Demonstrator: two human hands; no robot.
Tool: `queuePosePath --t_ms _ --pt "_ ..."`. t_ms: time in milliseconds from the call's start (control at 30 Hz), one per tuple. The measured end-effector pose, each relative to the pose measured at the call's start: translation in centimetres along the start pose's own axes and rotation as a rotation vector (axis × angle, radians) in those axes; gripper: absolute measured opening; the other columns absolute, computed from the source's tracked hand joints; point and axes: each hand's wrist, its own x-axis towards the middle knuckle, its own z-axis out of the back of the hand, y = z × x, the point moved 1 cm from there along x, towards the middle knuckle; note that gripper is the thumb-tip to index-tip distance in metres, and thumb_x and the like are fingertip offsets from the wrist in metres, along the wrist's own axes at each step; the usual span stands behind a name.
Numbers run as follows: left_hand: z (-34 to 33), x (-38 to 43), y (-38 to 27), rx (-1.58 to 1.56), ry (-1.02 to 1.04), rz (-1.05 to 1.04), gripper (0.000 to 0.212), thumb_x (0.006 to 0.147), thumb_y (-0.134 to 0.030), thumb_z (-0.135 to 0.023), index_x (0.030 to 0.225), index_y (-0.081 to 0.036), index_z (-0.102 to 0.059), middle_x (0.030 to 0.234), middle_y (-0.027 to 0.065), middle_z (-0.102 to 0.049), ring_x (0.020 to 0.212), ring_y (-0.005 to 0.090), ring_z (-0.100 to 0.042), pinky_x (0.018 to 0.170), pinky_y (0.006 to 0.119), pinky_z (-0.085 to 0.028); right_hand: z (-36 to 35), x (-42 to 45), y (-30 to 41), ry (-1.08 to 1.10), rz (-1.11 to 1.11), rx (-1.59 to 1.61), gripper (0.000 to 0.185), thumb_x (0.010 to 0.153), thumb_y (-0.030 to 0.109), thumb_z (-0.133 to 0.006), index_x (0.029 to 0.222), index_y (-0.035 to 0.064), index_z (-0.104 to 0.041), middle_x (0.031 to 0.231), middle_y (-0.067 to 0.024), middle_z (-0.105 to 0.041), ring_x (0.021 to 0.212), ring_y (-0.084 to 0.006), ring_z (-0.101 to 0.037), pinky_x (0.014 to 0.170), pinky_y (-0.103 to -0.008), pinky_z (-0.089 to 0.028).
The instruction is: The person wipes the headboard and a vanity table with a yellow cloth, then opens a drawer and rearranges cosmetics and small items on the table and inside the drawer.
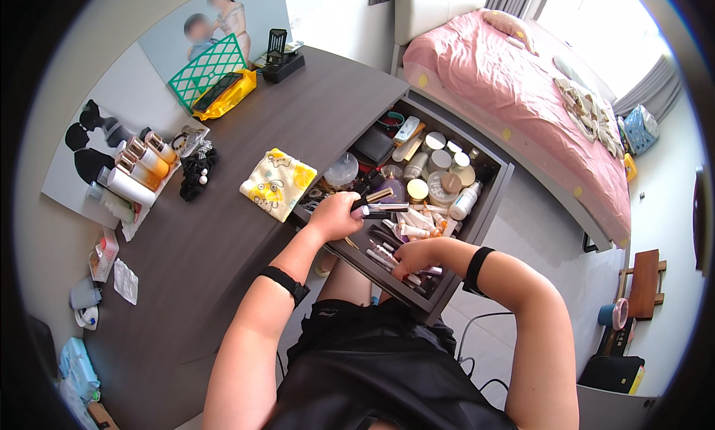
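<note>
An open drawer point(499, 192) full of cosmetics juts out from the dark desk in front of me. Above its near left part, my left hand point(337, 215) grips several cosmetic tubes point(385, 207), their ends pointing right. My right hand point(416, 256) reaches down into the near right corner, among slim pens and tubes point(381, 259); its fingertips are partly hidden, so whether it grips one is unclear. Small white squeeze tubes point(416, 230) lie in a heap just beyond it. Farther back stand round jars point(440, 160), a purple bottle point(392, 190) and a black wallet point(373, 146).
A folded yellow-and-white cloth point(278, 184) lies on the desk point(223, 245) beside the drawer. Pump bottles point(139, 170), black hair ties point(195, 176) and a green lattice rack point(208, 72) stand along the wall. The pink bed point(491, 84) is beyond the drawer. Cables point(469, 340) run across the floor.
</note>
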Motion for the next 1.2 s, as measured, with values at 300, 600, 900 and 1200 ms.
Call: queuePosePath --t_ms 300,600,900,1200 --pt "1.2 0.4 0.1 -0.595 -0.11 0.214 0.022 0.075 -0.014 -0.072 0.086 0.0 -0.059 0.076 0.0031 -0.059 0.061 0.0111 -0.057 0.051 0.028 -0.051 2.4 -2.8 -0.3 -0.178 0.062 0.205 0.039 0.076 0.022 -0.07 0.104 -0.0051 -0.064 0.094 -0.0129 -0.065 0.077 -0.0209 -0.067 0.059 -0.0327 -0.061" --pt "11.7 -2.5 -1.9 -0.925 -0.321 0.363 0.013 0.079 -0.012 -0.068 0.081 -0.002 -0.059 0.067 0.0054 -0.059 0.051 0.0128 -0.056 0.05 0.028 -0.049 6.1 -9.8 5.6 -0.231 0.022 -0.215 0.035 0.077 0.025 -0.069 0.095 -0.0043 -0.066 0.081 -0.0116 -0.067 0.069 -0.0182 -0.066 0.06 -0.0312 -0.056" --pt "21.0 -13.9 5.9 -0.988 -0.7 0.787 0.023 0.079 -0.019 -0.067 0.092 -0.002 -0.058 0.07 0.007 -0.059 0.054 0.0208 -0.061 0.05 0.036 -0.056 4.2 -6.2 28.1 -0.318 0.396 -0.536 0.03 0.073 0.025 -0.068 0.084 -0.0031 -0.07 0.071 -0.0105 -0.068 0.056 -0.0177 -0.063 0.053 -0.0294 -0.051" --pt "22.2 -22.1 15.0 -0.76 -0.887 1.044 0.029 0.074 -0.022 -0.067 0.081 0.005 -0.06 0.067 0.0129 -0.059 0.053 0.0266 -0.062 0.046 0.042 -0.056 -6.4 7.3 39.5 -0.061 0.453 -0.369 0.028 0.076 0.019 -0.071 0.086 -0.0067 -0.068 0.083 -0.0167 -0.068 0.07 -0.0248 -0.069 0.058 -0.0363 -0.062"
